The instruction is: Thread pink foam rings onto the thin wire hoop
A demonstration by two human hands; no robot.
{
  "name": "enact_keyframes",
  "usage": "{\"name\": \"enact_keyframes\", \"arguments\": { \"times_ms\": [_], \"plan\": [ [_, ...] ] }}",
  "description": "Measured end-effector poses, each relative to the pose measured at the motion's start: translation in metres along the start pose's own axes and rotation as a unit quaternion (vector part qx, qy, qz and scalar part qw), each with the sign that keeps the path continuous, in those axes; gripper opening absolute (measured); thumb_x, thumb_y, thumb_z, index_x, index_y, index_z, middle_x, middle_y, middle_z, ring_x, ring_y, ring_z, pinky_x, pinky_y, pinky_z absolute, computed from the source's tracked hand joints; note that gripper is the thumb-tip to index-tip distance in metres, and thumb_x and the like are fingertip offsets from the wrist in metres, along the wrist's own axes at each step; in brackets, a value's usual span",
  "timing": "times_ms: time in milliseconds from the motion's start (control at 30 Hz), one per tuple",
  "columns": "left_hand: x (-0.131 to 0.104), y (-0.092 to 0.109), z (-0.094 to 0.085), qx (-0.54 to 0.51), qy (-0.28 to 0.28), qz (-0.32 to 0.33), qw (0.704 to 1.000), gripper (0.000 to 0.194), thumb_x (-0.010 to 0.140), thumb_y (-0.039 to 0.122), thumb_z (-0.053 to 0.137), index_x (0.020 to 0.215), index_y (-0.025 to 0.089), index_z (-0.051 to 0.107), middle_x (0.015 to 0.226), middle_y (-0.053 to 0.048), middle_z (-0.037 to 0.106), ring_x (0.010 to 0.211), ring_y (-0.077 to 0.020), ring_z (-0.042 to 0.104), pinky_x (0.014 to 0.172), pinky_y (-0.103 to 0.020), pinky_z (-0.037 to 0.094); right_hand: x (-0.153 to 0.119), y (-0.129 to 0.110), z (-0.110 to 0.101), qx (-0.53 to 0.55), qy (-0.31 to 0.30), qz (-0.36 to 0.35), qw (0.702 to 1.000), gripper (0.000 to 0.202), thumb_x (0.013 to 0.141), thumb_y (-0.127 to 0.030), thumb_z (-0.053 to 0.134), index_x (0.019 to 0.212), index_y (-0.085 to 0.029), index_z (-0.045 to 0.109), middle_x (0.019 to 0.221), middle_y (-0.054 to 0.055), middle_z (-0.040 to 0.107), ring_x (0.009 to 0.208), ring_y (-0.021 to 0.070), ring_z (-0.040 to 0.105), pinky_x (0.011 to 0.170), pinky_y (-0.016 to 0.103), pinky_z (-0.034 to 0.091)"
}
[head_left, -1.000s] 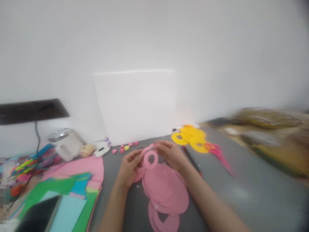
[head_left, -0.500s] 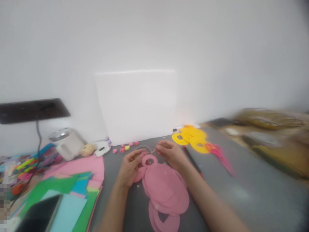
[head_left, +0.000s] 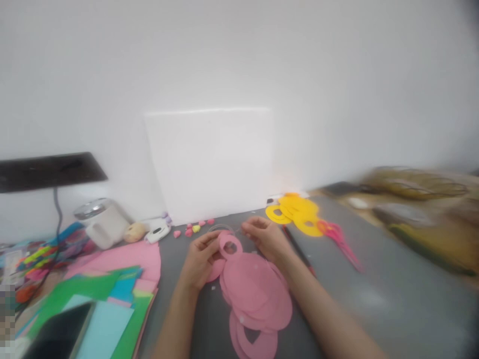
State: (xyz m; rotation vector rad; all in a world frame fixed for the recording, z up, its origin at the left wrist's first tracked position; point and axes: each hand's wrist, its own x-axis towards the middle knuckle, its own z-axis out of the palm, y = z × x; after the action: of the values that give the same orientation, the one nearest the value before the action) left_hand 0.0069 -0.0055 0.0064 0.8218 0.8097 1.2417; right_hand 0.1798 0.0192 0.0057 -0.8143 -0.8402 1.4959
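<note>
My left hand (head_left: 202, 257) pinches a small pink paper ring (head_left: 230, 245) by its left edge, above a pile of pink paper discs (head_left: 256, 291). Close by on the right, my right hand (head_left: 264, 237) has thumb and fingertips pressed together; whatever they hold is too small and blurred to name. A thin clear loop (head_left: 220, 227) shows behind the ring, between the hands. Another pink piece (head_left: 216, 270) lies under my left hand. More pink rings (head_left: 258, 344) lie at the pile's near end.
Yellow paper rings (head_left: 295, 212), pink scissors (head_left: 342, 244) and a dark pencil (head_left: 299, 249) lie at the right. Small beads (head_left: 189, 230) sit by a white board (head_left: 213, 164). Coloured paper (head_left: 86, 289), a phone (head_left: 60, 331) and a white mug-like object (head_left: 103, 222) are at the left.
The pink ring in my left hand has tipped up and shifted slightly upward. My right hand has barely moved; the strand at its fingertips is now fainter.
</note>
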Motion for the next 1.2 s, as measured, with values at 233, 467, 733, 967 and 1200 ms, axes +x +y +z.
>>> {"name": "enact_keyframes", "arguments": {
  "times_ms": [233, 467, 733, 967, 1200],
  "plan": [
    [-0.0006, 0.0024, -0.0019, -0.037, 0.012, 0.009, 0.999, 0.029, 0.057, 0.022, 0.08, 0.083, 0.013, 0.073, 0.075, -0.006, 0.071, 0.063, -0.0113, 0.062, 0.059, -0.019, 0.05, 0.0009, -0.0005, 0.0003, 0.006, -0.04, -0.008, 0.999, 0.021, 0.058, -0.028, 0.079, 0.073, -0.017, 0.071, 0.08, 0.005, 0.07, 0.078, 0.0148, 0.063, 0.08, 0.029, 0.049],
    [-0.0015, 0.0039, 0.0016, -0.026, -0.008, -0.007, 1.0, 0.029, 0.059, 0.021, 0.079, 0.086, 0.012, 0.073, 0.078, -0.007, 0.071, 0.065, -0.0133, 0.062, 0.058, -0.022, 0.051, 0.0009, 0.0021, -0.0029, 0.002, -0.029, -0.006, 1.0, 0.021, 0.058, -0.027, 0.079, 0.071, -0.016, 0.068, 0.071, 0.002, 0.068, 0.065, 0.011, 0.061, 0.068, 0.024, 0.051],
    [-0.0016, 0.0016, 0.0005, -0.005, -0.038, -0.012, 0.999, 0.027, 0.062, 0.021, 0.077, 0.087, 0.011, 0.072, 0.07, -0.008, 0.07, 0.061, -0.015, 0.062, 0.058, -0.025, 0.051, -0.0011, 0.0014, 0.0002, -0.025, -0.039, -0.008, 0.999, 0.019, 0.059, -0.029, 0.078, 0.064, -0.017, 0.065, 0.061, -0.001, 0.063, 0.057, 0.0084, 0.055, 0.06, 0.021, 0.047],
    [-0.0016, 0.0037, -0.0007, -0.019, -0.022, -0.002, 1.0, 0.028, 0.06, 0.02, 0.078, 0.087, 0.012, 0.073, 0.074, -0.007, 0.071, 0.062, -0.0138, 0.062, 0.056, -0.022, 0.049, -0.002, -0.0003, 0.003, -0.018, -0.066, 0.003, 0.998, 0.021, 0.06, -0.029, 0.077, 0.077, -0.018, 0.07, 0.082, 0.005, 0.07, 0.072, 0.0134, 0.062, 0.077, 0.029, 0.049],
    [-0.0016, 0.0022, -0.0013, -0.013, -0.032, -0.007, 0.999, 0.027, 0.061, 0.021, 0.077, 0.087, 0.012, 0.072, 0.075, -0.008, 0.072, 0.063, -0.0154, 0.063, 0.059, -0.025, 0.051, -0.0024, 0.0011, 0.0012, -0.017, -0.058, 0.003, 0.998, 0.021, 0.058, -0.027, 0.079, 0.074, -0.017, 0.069, 0.072, 0.002, 0.069, 0.065, 0.0121, 0.061, 0.07, 0.027, 0.05]
  ]
}}
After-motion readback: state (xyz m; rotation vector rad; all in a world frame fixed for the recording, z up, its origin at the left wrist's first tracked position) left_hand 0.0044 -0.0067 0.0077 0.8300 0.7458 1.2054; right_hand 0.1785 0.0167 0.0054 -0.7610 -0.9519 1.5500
